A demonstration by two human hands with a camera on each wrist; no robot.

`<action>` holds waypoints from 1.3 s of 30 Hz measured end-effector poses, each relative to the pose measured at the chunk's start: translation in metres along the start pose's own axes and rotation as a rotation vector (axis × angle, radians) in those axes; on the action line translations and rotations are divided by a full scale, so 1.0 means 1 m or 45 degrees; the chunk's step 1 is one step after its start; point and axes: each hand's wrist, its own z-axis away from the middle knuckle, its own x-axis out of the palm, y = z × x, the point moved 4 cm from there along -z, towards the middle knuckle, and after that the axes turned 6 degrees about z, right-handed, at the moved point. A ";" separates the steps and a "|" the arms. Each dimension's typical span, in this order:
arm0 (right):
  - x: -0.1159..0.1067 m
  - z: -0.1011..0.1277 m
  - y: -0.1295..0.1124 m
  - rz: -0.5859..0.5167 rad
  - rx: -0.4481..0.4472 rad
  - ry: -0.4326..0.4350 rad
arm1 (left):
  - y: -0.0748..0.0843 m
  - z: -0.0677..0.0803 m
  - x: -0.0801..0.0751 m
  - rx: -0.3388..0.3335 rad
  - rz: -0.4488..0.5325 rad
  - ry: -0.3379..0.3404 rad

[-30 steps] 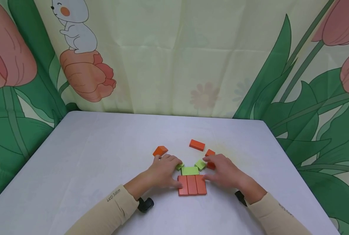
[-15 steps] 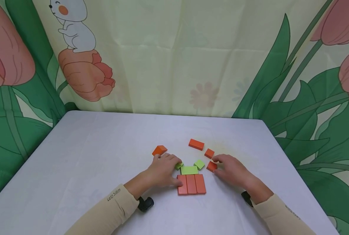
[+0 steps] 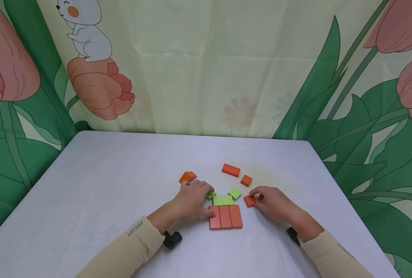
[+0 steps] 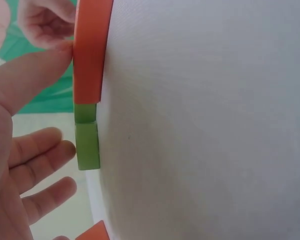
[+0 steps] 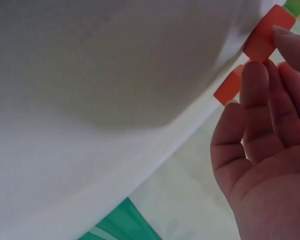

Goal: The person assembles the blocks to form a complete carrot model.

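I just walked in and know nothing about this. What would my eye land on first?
Probably the backdrop behind the table, with its big pink tulips at both sides and a white animal at upper left. Next, the three red blocks side by side near the table's middle, touched by the left hand. To their right, the right hand pinches a small orange-red block.

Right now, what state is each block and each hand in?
Three red blocks: flat, side by side
Green rectangular block: flat, close against them
Left small green block: partly hidden in head view
Right small green block: angled
Nearer small orange block: pinched
Farther small orange block: untouched
Long orange block: untouched
Orange wedge: partly hidden
Left hand: thumb touching leftmost red block, fingers relaxed
Right hand: pinching the nearer small orange block
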 end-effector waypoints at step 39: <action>0.031 0.039 -0.092 -0.005 -0.460 -0.068 | 0.001 -0.002 -0.004 0.000 -0.020 0.027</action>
